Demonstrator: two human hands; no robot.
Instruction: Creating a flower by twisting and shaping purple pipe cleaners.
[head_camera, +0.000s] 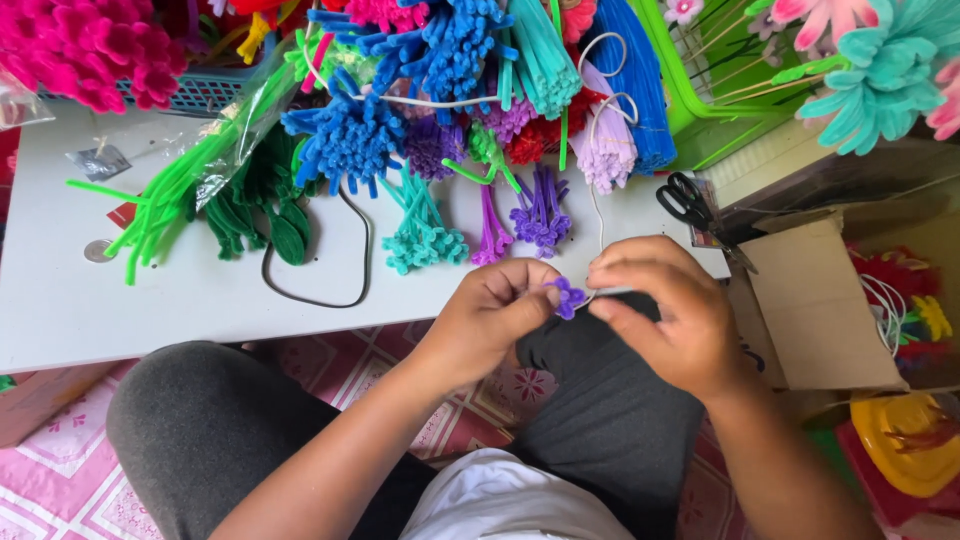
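Note:
My left hand (492, 318) pinches a small purple pipe-cleaner piece (568, 297) between thumb and fingers, just in front of the low white table (60, 310). Close against it on the right, my right hand (660, 312) curls its fingers around the same purple piece. Both hands hover over my knees in grey trousers. On the table beyond them lie bundles of bent pipe cleaners: purple (541, 212), teal (423, 236), blue (350, 135) and green (180, 195).
Black scissors (687, 200) lie at the table's right edge. A brown cardboard box (815, 310) stands to the right, with a yellow container (912, 440) below it. A green basket (700, 100) and pink and teal pipe-cleaner flowers sit at the back right. A black cord (330, 300) loops across the table.

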